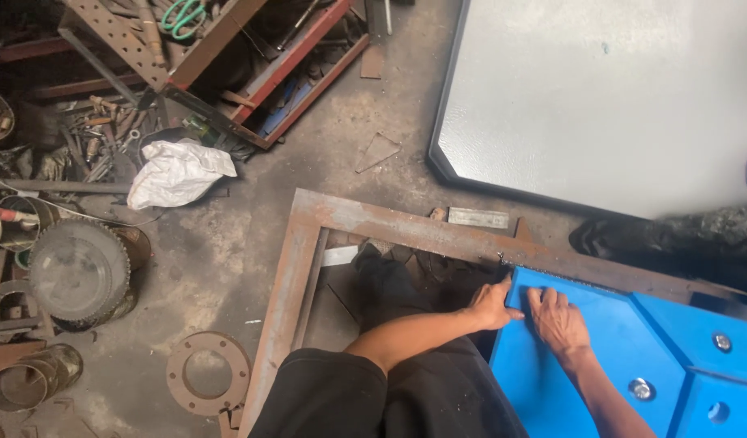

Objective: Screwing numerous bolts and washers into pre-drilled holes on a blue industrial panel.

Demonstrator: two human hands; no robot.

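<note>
Overhead, a big pale grey sheet panel with a dark rim and clipped corners (600, 97) lies flat on the dusty concrete floor (227, 251), filling the upper right of the view. Below it sits a rusty brown angle-iron frame (308, 219), its corner turned toward the upper left and one long bar running down to the right. Inside that frame, at the lower right, rests a bright blue panel with raised facets and round silver bolt heads (600, 341); its surface is smooth, evenly painted and clean, and its upper left corner meets the rusty bar. The left hand (492, 306) lies at the blue panel's left edge near that corner, fingers curled loosely and thumb stretched onto the paint. The right hand (558, 320) lies palm down and flat on the blue face just beside it, fingers spread toward the bar, gripping nothing. Farther left stand a round toothed grey disc (79, 272), a crumpled white sack (178, 172) and a rusty flat steel ring (208, 373).
</note>
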